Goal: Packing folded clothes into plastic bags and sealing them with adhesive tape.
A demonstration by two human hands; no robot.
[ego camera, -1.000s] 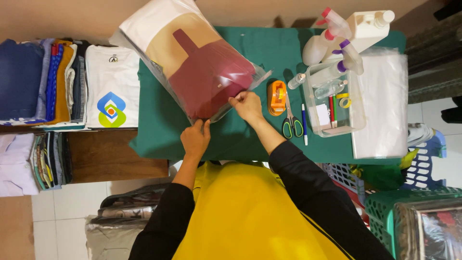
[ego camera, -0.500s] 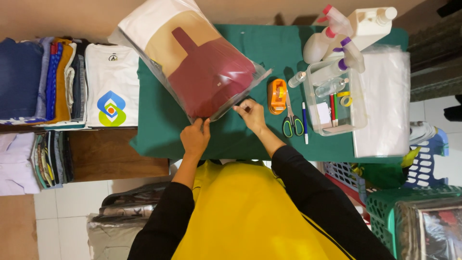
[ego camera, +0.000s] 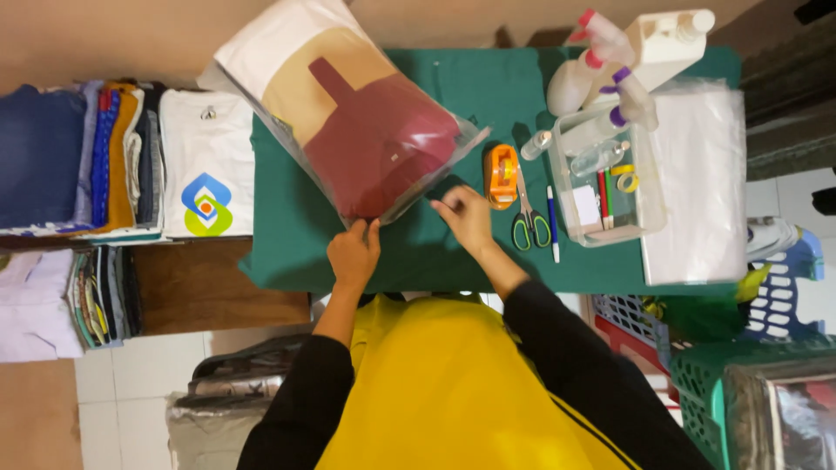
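The bag's [ego camera: 366,130] near corner is pinched by the left hand [ego camera: 353,255]. The right hand [ego camera: 464,218] is held loosely curled, clamped on nothing, just beside the bag and near the tape dispenser [ego camera: 501,174].

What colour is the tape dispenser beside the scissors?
Orange, seen in the head view: the tape dispenser sits just left of the green-handled scissors.

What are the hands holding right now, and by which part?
The left hand pinches the clear garment bag at its near corner edge. The right hand hovers beside the bag's open edge, holding nothing visible.
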